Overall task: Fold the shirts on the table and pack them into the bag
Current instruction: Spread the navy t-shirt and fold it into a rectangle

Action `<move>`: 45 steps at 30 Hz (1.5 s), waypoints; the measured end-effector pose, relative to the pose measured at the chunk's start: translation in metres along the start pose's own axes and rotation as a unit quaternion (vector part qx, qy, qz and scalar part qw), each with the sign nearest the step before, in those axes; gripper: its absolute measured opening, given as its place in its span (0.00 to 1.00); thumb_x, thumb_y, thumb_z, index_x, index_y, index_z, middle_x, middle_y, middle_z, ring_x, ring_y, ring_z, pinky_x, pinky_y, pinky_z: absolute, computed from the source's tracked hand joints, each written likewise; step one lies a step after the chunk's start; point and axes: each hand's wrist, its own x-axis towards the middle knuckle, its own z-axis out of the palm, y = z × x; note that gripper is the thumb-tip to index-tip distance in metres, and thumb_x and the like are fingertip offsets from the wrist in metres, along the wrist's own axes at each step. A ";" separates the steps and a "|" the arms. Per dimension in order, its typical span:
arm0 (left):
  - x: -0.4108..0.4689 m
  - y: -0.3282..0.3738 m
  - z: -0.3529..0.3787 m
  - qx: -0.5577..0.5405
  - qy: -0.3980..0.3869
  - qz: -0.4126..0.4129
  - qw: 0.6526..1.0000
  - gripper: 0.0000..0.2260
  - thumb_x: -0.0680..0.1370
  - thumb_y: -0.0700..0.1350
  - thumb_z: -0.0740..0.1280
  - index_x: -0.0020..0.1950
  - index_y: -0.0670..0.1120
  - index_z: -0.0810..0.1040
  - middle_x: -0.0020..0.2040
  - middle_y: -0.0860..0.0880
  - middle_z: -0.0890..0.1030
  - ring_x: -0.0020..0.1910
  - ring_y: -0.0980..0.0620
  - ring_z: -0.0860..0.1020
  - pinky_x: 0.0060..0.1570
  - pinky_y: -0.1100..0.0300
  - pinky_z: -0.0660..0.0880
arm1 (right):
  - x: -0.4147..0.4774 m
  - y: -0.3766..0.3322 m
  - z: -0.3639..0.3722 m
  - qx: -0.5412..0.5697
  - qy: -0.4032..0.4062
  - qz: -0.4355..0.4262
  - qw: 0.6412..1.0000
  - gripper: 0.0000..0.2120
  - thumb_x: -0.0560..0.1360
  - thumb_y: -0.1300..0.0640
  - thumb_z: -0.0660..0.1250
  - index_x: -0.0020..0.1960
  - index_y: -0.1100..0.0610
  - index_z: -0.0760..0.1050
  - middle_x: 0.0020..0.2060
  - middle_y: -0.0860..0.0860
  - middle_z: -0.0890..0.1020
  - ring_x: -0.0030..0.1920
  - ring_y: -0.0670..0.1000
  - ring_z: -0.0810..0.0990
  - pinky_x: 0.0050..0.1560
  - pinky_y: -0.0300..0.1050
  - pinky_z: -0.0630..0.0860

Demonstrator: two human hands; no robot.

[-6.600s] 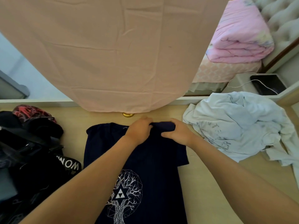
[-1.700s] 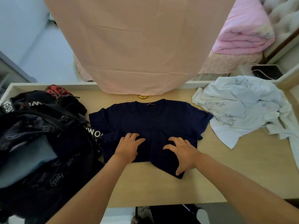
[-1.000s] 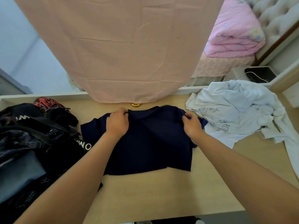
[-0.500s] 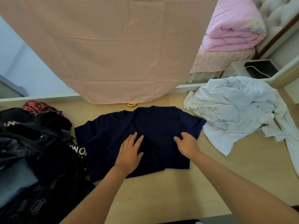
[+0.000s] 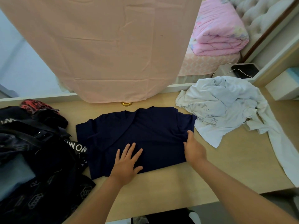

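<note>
A navy shirt (image 5: 145, 130) lies folded in half across the middle of the wooden table (image 5: 218, 172), sleeves spread to both sides. My left hand (image 5: 127, 162) presses flat on its near part, fingers straight and spread. My right hand (image 5: 193, 148) is at the shirt's right edge and pinches the fabric near the right sleeve. A crumpled pale blue-white shirt (image 5: 226, 110) lies unfolded at the right of the table. The black bag (image 5: 40, 167) with white lettering sits open at the left, with a light blue cloth inside.
A pink cloth (image 5: 105, 46) hangs down over the table's far edge, with a small gold knob (image 5: 126, 103) under it. Red and black items (image 5: 32, 105) lie behind the bag. A white box (image 5: 284, 84) stands at the far right. A bed with pink bedding (image 5: 216, 29) is beyond.
My right hand has slid from the shirt's middle to its right edge and taken hold of the fabric there. My left hand has stayed pressed flat on the shirt.
</note>
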 end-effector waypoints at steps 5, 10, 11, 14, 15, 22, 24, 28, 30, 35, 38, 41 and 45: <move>-0.014 0.021 -0.013 -0.045 -0.034 0.017 0.998 0.34 0.76 0.67 0.54 0.78 0.64 0.43 0.78 0.55 0.35 0.77 0.49 0.33 0.74 0.41 0.35 | -0.026 -0.028 0.021 -0.089 0.033 -0.330 0.939 0.33 0.67 0.61 0.70 0.72 0.51 0.68 0.73 0.58 0.67 0.69 0.60 0.69 0.68 0.57 0.68; -0.034 0.011 -0.014 -0.115 0.058 -0.019 0.992 0.25 0.80 0.53 0.63 0.77 0.57 0.61 0.78 0.53 0.59 0.77 0.50 0.55 0.74 0.51 0.54 | -0.045 -0.040 0.032 -0.076 -0.159 -0.337 0.925 0.27 0.77 0.51 0.62 0.76 0.44 0.63 0.76 0.50 0.60 0.74 0.53 0.61 0.70 0.51 0.64; -0.042 0.002 -0.014 -0.105 0.083 -0.050 0.990 0.23 0.79 0.50 0.66 0.73 0.54 0.67 0.73 0.52 0.66 0.73 0.48 0.63 0.70 0.51 0.62 | -0.046 -0.037 0.031 -0.071 -0.148 -0.317 0.934 0.26 0.77 0.50 0.61 0.74 0.44 0.66 0.74 0.49 0.62 0.72 0.52 0.63 0.68 0.50 0.66; -0.070 -0.022 -0.008 -0.124 0.200 -0.153 0.960 0.16 0.73 0.45 0.73 0.59 0.46 0.76 0.56 0.48 0.74 0.54 0.46 0.74 0.53 0.52 0.74 | -0.048 -0.034 0.022 -0.094 -0.134 -0.285 0.945 0.22 0.77 0.48 0.61 0.71 0.44 0.69 0.70 0.48 0.65 0.67 0.51 0.66 0.64 0.48 0.68; -0.079 -0.025 -0.007 -0.160 0.220 -0.199 0.942 0.15 0.74 0.44 0.73 0.58 0.44 0.74 0.54 0.46 0.73 0.51 0.45 0.75 0.51 0.51 0.75 | -0.050 -0.036 0.021 -0.111 -0.134 -0.287 0.942 0.22 0.77 0.47 0.61 0.71 0.45 0.69 0.69 0.49 0.65 0.67 0.51 0.66 0.65 0.49 0.67; -0.101 -0.020 -0.019 -0.214 0.090 -0.366 0.901 0.16 0.79 0.52 0.66 0.56 0.40 0.72 0.52 0.41 0.80 0.51 0.42 0.80 0.44 0.54 0.75 | -0.079 -0.082 0.031 -0.113 -0.165 -0.367 0.908 0.29 0.71 0.51 0.66 0.71 0.45 0.64 0.57 0.47 0.67 0.58 0.49 0.69 0.59 0.45 0.66; -0.101 -0.030 -0.018 -0.231 0.083 -0.373 0.895 0.11 0.79 0.50 0.66 0.52 0.41 0.75 0.49 0.42 0.81 0.50 0.43 0.80 0.43 0.56 0.73 | -0.084 -0.088 0.036 -0.138 -0.176 -0.361 0.905 0.30 0.73 0.60 0.64 0.72 0.47 0.62 0.58 0.49 0.69 0.57 0.51 0.72 0.59 0.46 0.67; -0.106 -0.037 -0.021 -0.412 0.164 -0.325 0.835 0.06 0.80 0.45 0.65 0.42 0.49 0.75 0.42 0.48 0.82 0.44 0.47 0.80 0.42 0.56 0.73 | -0.086 -0.087 0.037 -0.129 -0.174 -0.341 0.915 0.30 0.73 0.73 0.59 0.71 0.51 0.65 0.60 0.50 0.73 0.55 0.52 0.75 0.58 0.45 0.70; -0.114 -0.041 -0.026 -0.459 0.184 -0.318 0.809 0.07 0.81 0.43 0.63 0.43 0.49 0.72 0.40 0.48 0.80 0.42 0.46 0.80 0.42 0.53 0.74 | -0.083 -0.080 0.031 -0.092 -0.208 -0.328 0.917 0.27 0.73 0.74 0.57 0.67 0.51 0.68 0.58 0.49 0.74 0.52 0.51 0.75 0.54 0.44 0.72; -0.118 -0.066 -0.033 -0.138 -0.115 -0.250 0.951 0.03 0.78 0.42 0.62 0.45 0.47 0.74 0.51 0.45 0.81 0.50 0.46 0.80 0.45 0.56 0.76 | -0.072 -0.071 0.013 -0.045 -0.343 -0.290 0.892 0.13 0.72 0.63 0.65 0.51 0.48 0.77 0.45 0.41 0.75 0.45 0.46 0.77 0.43 0.35 0.72; -0.101 -0.049 -0.050 -0.117 -0.076 -0.215 0.967 0.05 0.78 0.47 0.62 0.46 0.46 0.75 0.48 0.48 0.80 0.45 0.48 0.78 0.42 0.56 0.75 | -0.066 -0.089 0.002 0.010 -0.412 -0.260 0.873 0.09 0.75 0.59 0.66 0.51 0.51 0.82 0.41 0.38 0.78 0.42 0.40 0.77 0.41 0.31 0.72; -0.077 -0.029 -0.063 -0.155 0.089 -0.143 0.973 0.05 0.78 0.47 0.64 0.47 0.47 0.76 0.48 0.50 0.77 0.48 0.48 0.76 0.45 0.54 0.76 | -0.044 -0.104 -0.002 0.046 -0.319 -0.264 0.909 0.09 0.78 0.57 0.63 0.52 0.48 0.81 0.45 0.39 0.79 0.46 0.43 0.78 0.49 0.39 0.76; -0.048 -0.028 -0.054 -0.039 0.040 -0.041 0.998 0.22 0.76 0.44 0.67 0.69 0.55 0.70 0.68 0.52 0.67 0.66 0.48 0.66 0.59 0.53 0.70 | -0.008 -0.118 0.006 0.039 -0.185 -0.297 0.936 0.14 0.80 0.61 0.59 0.59 0.48 0.78 0.57 0.45 0.76 0.54 0.49 0.79 0.54 0.45 0.76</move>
